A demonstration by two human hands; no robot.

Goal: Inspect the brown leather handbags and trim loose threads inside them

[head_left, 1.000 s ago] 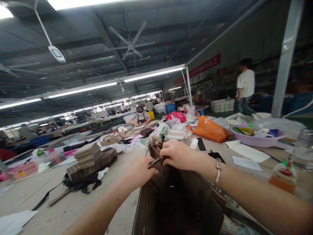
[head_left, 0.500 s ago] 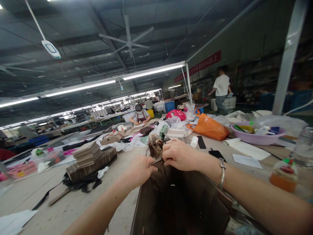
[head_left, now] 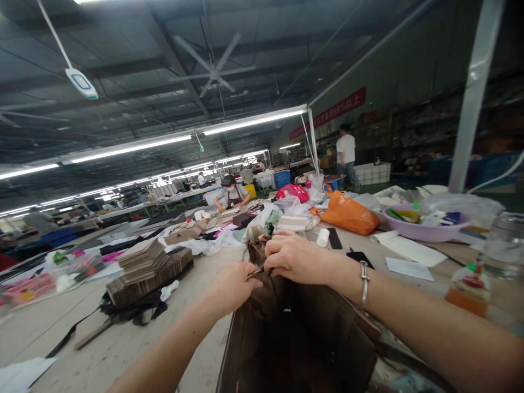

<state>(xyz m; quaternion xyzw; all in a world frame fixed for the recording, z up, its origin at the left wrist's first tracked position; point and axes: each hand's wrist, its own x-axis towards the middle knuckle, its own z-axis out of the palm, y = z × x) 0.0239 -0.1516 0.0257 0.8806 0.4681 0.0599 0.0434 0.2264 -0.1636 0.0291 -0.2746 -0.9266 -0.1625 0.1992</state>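
A dark brown bag (head_left: pixel 311 338) with its mouth towards me fills the bottom middle of the head view. At its far end, my left hand (head_left: pixel 231 284) pinches the edge between thumb and fingers. Close beside it, my right hand (head_left: pixel 292 256) has its fingers curled on the same edge, a bracelet round the wrist. Both hands grip the brown material; the exact spot under the right fingers is hidden. Just beyond them a bunched brown piece (head_left: pixel 256 243) stands up from the bag's far end.
Stacked brown pieces (head_left: pixel 143 267) lie to the left on the table (head_left: pixel 192 338). To the right are an orange bag (head_left: pixel 347 212), a lilac basin (head_left: pixel 426 230), a white roll (head_left: pixel 322 237) and a bottle of orange liquid (head_left: pixel 469 292). A co-worker (head_left: pixel 232 195) sits across the table.
Both hands keep their hold on the bag's edge, with the right fingers slightly shifted. The view has moved a little. A walking person in the background has gone further left.
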